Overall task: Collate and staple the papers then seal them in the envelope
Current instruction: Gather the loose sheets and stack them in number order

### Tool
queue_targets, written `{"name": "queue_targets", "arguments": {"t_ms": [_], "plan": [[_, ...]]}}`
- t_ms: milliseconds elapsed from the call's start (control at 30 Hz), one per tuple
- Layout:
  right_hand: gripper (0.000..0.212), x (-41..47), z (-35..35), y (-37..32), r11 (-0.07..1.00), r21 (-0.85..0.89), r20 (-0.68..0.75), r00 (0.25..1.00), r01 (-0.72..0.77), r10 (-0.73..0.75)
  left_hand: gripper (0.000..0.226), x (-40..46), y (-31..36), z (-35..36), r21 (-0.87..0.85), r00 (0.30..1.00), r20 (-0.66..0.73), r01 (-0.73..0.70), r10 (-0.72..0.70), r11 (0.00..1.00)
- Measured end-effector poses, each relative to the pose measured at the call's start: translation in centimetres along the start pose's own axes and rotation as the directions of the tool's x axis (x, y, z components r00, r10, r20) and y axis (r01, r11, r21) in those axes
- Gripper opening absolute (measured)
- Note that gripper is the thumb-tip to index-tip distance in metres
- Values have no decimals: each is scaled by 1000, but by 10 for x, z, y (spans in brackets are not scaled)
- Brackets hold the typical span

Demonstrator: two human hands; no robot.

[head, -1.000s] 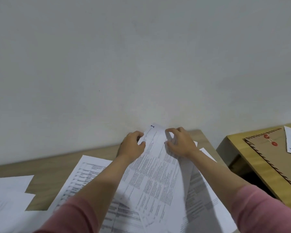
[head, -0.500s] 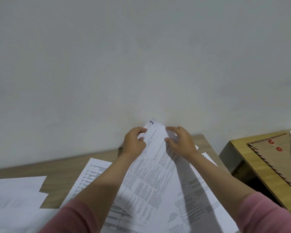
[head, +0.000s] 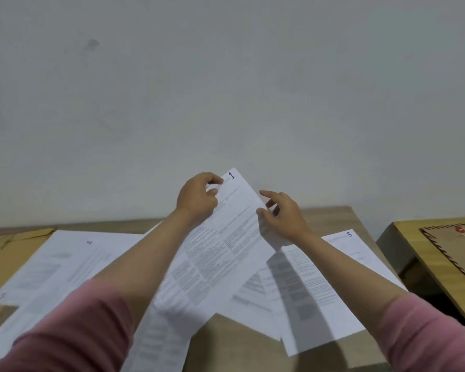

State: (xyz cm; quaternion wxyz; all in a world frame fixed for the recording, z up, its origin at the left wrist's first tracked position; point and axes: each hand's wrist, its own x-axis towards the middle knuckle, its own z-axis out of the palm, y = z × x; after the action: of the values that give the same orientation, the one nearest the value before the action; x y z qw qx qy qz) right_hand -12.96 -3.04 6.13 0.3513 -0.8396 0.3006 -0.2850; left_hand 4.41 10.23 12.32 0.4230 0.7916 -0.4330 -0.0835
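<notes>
Lying flat at the far left of the wooden bench [head: 226, 342], a brown envelope [head: 24, 236] is partly covered by a white printed sheet [head: 65, 261] marked with a small handwritten number near its top. More overlapping sheets are spread toward the middle, their print blurred. The left hand [head: 196, 198] is closed in a pinch on the upper left edge of the sheet numbered 1 [head: 234, 226], which is raised off the bench and tilted, its top corner standing against the pale wall [head: 226, 76]. The right hand [head: 282, 216] is set at that sheet's right edge, thumb against the paper and forefinger stretched out loosely; whether it truly grips cannot be told. Pink sleeves [head: 424, 336] cover both forearms near the bottom edge. Beneath the right forearm, a sheet numbered 3 [head: 322, 291] lies flat, shaded by the raised page. Past a dark gap, a second wooden surface [head: 403, 234] carries a brown string-tie envelope [head: 454, 253] with two red discs and a striped border; its contents cannot be seen.
</notes>
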Motion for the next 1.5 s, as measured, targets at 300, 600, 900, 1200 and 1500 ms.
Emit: {"name": "queue_targets", "arguments": {"t_ms": [300,600,900,1200,1500], "plan": [[45,-7,120,-98,998,-12,226,972,64,-60,28,-81,-101,-179,207,983,-103,168,-149,964],[47,16,273,-173,970,-202,440,897,134,-33,27,-124,-226,-299,192,932,-200,338,-301,921],[51,33,379,-185,916,-375,457,888,144,48,29,-117,-299,-333,152,923,-151,375,-353,915],[56,41,403,-189,955,-290,442,894,66,73,38,-118,-336,-294,78,918,1,395,-396,915],[37,46,409,-191,991,-125,424,900,-55,104,50,-110,-347,-263,-45,907,16,422,-422,906]]}}
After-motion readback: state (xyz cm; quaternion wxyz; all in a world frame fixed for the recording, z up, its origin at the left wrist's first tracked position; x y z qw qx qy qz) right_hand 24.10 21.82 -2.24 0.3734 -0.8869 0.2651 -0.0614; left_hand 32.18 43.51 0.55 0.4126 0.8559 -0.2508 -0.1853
